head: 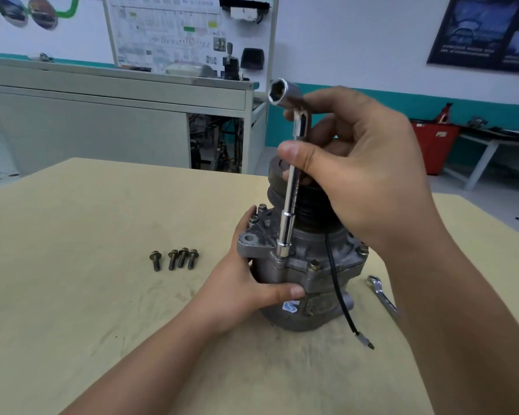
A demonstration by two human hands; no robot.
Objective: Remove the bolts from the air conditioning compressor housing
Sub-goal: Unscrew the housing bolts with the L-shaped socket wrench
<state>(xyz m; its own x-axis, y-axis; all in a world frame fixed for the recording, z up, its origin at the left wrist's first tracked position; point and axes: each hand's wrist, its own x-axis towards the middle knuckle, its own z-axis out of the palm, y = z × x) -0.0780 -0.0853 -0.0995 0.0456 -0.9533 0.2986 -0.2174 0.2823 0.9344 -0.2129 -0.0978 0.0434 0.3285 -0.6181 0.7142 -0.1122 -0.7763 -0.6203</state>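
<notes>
1. Grey cast-metal air conditioning compressor housing (315,298) stands upright on the tan wooden bench (102,295), with a black grooved pulley (312,211) on top.
2. Support: the left hand (246,283) grasps the left side of the compressor housing. Its fingers (244,223) curl round behind the mounting lug and the thumb lies across the front.
3. Tool: the right hand (357,163) grasps the shaft of a chrome L-shaped socket wrench (291,199), with the fingers clenched round it below the upper bend.
4. Position: the socket wrench stands nearly vertical. Its lower socket sits on a bolt position at the front left of the flange.
5. Fasteners: brass-coloured seated bolts (314,265) show in the flange at the front, the right and the rear left.
6. Removed parts: four loose bolts (174,259) lie in a row on the bench, left of the compressor housing and well apart from it.
7. Wiring: a thin black cable (337,289) runs down the front of the compressor housing to the bench.
8. Spare tool: a chrome ring spanner (382,296) lies on the bench, just right of the compressor housing.
</notes>
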